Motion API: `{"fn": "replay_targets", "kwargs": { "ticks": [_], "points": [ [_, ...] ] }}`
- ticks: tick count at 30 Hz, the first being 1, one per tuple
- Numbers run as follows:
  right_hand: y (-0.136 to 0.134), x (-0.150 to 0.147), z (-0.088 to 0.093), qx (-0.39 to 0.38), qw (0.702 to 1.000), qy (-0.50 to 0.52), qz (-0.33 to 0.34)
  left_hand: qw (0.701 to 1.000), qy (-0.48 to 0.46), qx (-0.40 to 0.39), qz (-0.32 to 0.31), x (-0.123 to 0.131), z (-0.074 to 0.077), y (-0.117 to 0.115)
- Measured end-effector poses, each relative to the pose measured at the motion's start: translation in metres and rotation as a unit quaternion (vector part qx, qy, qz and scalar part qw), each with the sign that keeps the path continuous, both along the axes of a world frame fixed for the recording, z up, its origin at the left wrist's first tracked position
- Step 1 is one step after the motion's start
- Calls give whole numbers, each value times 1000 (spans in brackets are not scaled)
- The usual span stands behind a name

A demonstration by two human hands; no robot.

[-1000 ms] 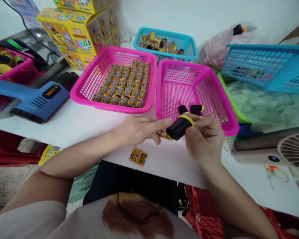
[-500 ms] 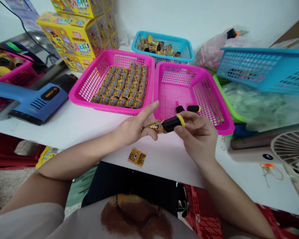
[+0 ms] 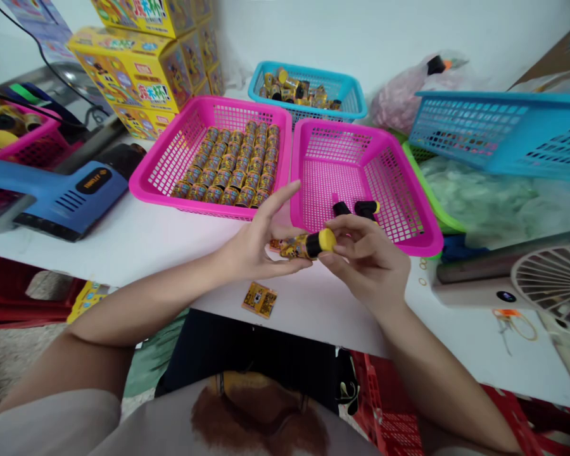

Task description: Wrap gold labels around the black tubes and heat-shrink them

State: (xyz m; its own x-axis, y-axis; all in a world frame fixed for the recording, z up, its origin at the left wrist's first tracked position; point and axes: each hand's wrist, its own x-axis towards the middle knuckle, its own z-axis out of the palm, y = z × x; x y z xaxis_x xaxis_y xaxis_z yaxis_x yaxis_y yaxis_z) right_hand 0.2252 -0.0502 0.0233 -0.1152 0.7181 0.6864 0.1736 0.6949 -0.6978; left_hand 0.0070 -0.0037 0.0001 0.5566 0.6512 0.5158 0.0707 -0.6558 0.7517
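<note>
Printed capsule [image 3: 304, 246] sits in the air over the worktop edge, just in front of the right-hand magenta basket: short cylinder, glossy yellow-and-black printed label, black collar, yellow cap at the right end, lying roughly level. Right hand [image 3: 368, 263] pinches the cap end between thumb and fingertips, other fingers curled. Left hand [image 3: 256, 250] is spread, thumb raised, fingers running to the label end of the capsule; can't tell if they grip it or just touch it. Two black-and-yellow caps [image 3: 367, 207] lie on the mesh floor of the right-hand magenta basket [image 3: 342, 130], near the right hand. Left-hand magenta basket [image 3: 209, 104] holds tight rows of upright foil-labelled cylinders [image 3: 232, 168]. Behind them, a cyan mesh basket [image 3: 304, 73] holds a loose heap of similar cylinders [image 3: 292, 88]. Another cyan basket [image 3: 503, 104] sits tilted at right, over a green tray [image 3: 427, 190] piled with pale crinkled plastic film [image 3: 489, 202]. Small printed yellow sachet [image 3: 259, 300] lies flat on the white worktop [image 3: 123, 247], below the hands. Blue heat gun [image 3: 61, 190] lies at left, yellow cardboard cartons [image 3: 133, 69] stacked behind it. Cream desk fan [image 3: 551, 278] at right edge; red plastic crate [image 3: 384, 405] under the worktop.
</note>
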Motion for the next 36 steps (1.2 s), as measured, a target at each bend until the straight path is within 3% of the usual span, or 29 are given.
{"fn": "replay_targets", "kwargs": {
  "ticks": [3,6,10,13,15,17,20,22,27,30,36],
  "points": [
    [-2,0,-1,62,995,-72,-9,999,-37,5,-12,5,5,-5],
    [-5,-5,-5,98,987,-102,-70,998,-57,34,-18,7,2,-5],
    [-12,-17,-8,64,970,-142,-188,989,-87,124,-2,8,-8,1],
    [-17,-23,-8,40,962,-150,-225,967,-83,240,22,9,-10,4],
    [-18,-25,-8,4,968,-129,-216,947,-70,310,42,8,-7,5],
    [-16,-23,-6,-55,981,-84,-165,935,-53,345,64,7,-3,3],
    [-11,-16,-4,-121,991,-27,-51,933,-33,348,85,6,1,1],
    [-8,-12,-4,-122,991,-36,-28,937,-18,337,90,7,2,0],
    [-11,-12,-6,-50,981,-134,-132,929,3,356,103,9,-3,0],
    [-16,-16,-3,-18,974,-160,-161,919,25,377,111,10,-1,-3],
    [-19,-16,11,-23,968,-184,-171,853,63,494,154,10,7,-8]
  ]
}}
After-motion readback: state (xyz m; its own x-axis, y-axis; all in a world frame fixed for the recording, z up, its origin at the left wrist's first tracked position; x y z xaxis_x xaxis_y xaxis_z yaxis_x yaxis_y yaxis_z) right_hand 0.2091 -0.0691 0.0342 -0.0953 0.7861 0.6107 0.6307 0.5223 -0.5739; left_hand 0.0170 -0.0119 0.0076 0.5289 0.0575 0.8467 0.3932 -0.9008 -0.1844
